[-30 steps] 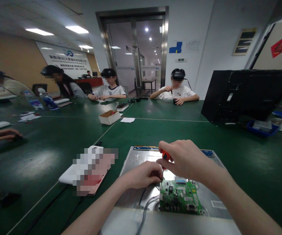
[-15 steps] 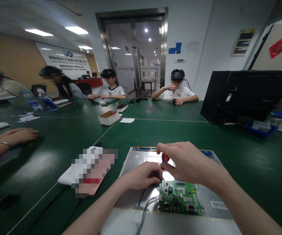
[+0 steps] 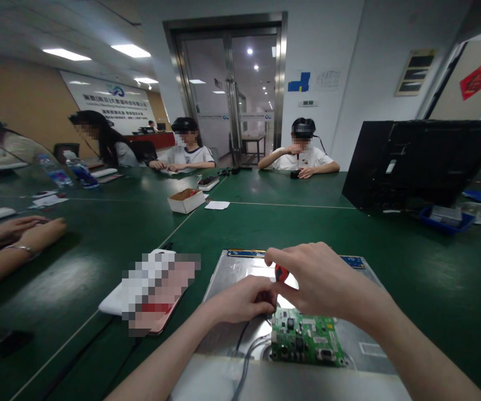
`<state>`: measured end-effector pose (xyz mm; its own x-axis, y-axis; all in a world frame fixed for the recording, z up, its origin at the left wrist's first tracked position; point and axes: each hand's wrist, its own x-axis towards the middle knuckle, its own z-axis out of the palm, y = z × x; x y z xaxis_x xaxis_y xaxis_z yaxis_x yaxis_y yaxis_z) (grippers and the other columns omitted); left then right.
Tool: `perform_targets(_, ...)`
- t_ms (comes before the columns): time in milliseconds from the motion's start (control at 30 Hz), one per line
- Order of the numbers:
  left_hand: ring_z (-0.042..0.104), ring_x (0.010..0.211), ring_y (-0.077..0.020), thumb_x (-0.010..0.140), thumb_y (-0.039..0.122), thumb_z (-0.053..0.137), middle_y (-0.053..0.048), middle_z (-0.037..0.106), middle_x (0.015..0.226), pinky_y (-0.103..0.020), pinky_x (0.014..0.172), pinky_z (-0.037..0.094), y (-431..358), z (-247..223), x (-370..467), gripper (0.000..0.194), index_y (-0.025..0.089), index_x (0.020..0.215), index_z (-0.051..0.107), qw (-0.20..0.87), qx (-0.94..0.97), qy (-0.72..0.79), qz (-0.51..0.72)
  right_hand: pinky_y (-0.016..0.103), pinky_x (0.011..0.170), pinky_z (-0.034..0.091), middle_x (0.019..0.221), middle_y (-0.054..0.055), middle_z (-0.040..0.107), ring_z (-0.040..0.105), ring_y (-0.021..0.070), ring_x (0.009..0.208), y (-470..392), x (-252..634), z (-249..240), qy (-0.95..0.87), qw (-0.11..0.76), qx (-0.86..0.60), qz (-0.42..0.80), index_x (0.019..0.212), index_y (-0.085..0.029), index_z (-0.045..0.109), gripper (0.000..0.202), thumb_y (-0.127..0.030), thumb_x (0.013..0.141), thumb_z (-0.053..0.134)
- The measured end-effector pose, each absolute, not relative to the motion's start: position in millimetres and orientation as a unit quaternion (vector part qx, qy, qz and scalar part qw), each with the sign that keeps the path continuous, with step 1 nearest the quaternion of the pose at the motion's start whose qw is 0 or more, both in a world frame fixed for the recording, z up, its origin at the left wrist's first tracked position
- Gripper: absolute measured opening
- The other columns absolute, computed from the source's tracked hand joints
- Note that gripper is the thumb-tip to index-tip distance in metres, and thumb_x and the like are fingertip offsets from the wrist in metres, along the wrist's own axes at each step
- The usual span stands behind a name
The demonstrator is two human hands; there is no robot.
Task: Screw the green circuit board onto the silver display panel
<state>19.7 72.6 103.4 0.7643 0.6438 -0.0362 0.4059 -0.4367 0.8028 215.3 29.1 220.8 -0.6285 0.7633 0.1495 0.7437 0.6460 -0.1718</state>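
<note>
Screwdriver (image 3: 281,273) stands by the far-left corner of the circuit board (image 3: 307,338), we see, loosely gripped by the right hand (image 3: 321,278), thumb now covering more handle, suggesting turning; left hand (image 3: 246,299) curled, hold unclear.

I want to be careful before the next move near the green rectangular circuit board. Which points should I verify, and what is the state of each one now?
1. Red-and-black tool handle gripped by the right hand: ok.
2. Tool tip visibly seated: cannot tell; the left hand hides it.
3. Left hand well away from the tool: not ok; it is bunched close below the handle.
4. Green rectangular circuit board resting on the silver metal panel: ok.
5. Grey cables clear of the tool handle: ok; they run off the board's left side.
6. Co-worker's hands away from the panel: ok; they are far left.
</note>
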Motion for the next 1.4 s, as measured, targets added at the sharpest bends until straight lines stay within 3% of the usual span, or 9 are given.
perform_targets(133,0.061,0.074,-0.0165,0.077,0.006,0.063,0.0,0.066,0.08,-0.026,0.069,0.046,71.1,106.5,20.8,0.011,0.017,0.08,0.062,0.437,0.829,0.319,0.141,0.026,0.055,0.025,0.084,0.001,0.076,0.068,0.0186,0.072,29.9,213.3,219.5,-0.897,0.098,-0.429,0.032,0.093,-0.023,0.064,0.006,-0.024,0.088,0.066)
perform_targets(367,0.06,0.076,-0.017,0.077,0.008,0.062,-0.001,0.066,0.082,-0.027,0.071,0.047,70.8,101.7,20.1,0.011,0.017,0.083,0.063,0.424,0.832,0.328,0.144,0.025,0.054,0.026,0.087,0.002,0.075,0.065,0.0159,0.07,29.9,216.0,221.0,-0.901,0.109,-0.415,0.059,0.101,-0.021,0.062,0.02,-0.018,0.082,0.065)
perform_targets(633,0.057,0.071,-0.0147,0.077,0.008,0.061,0.002,0.061,0.074,-0.025,0.067,0.045,71.0,102.2,21.3,0.009,0.017,0.079,0.06,0.444,0.823,0.324,0.144,0.025,0.053,0.025,0.081,0.001,0.075,0.065,0.0158,0.068,32.0,213.5,220.4,-0.892,0.095,-0.442,0.02,0.092,-0.022,0.064,0.003,-0.024,0.089,0.063)
perform_targets(1067,0.058,0.073,-0.0147,0.076,0.004,0.063,0.001,0.064,0.079,-0.024,0.068,0.044,72.9,99.5,20.3,0.013,0.016,0.081,0.062,0.439,0.827,0.315,0.157,0.026,0.055,0.027,0.088,0.003,0.073,0.065,0.0169,0.072,32.2,216.0,220.0,-0.898,0.119,-0.421,0.048,0.096,-0.02,0.061,0.013,-0.026,0.086,0.064)
perform_targets(1267,0.055,0.068,-0.0128,0.076,0.003,0.063,0.003,0.06,0.074,-0.023,0.066,0.042,72.8,100.6,20.4,0.014,0.016,0.078,0.062,0.445,0.823,0.323,0.142,0.026,0.054,0.026,0.087,0.001,0.072,0.062,0.0147,0.068,32.9,214.8,219.3,-0.894,0.11,-0.433,0.041,0.096,-0.02,0.059,0.013,-0.016,0.083,0.061)
perform_targets(1400,0.056,0.069,-0.0129,0.076,0.003,0.063,0.003,0.062,0.075,-0.023,0.067,0.044,73.2,100.5,19.9,0.014,0.016,0.079,0.062,0.456,0.817,0.323,0.143,0.026,0.053,0.025,0.085,0.001,0.073,0.063,0.0147,0.068,35.5,211.7,216.1,-0.891,0.107,-0.44,0.029,0.095,-0.02,0.059,0.011,-0.018,0.085,0.061)
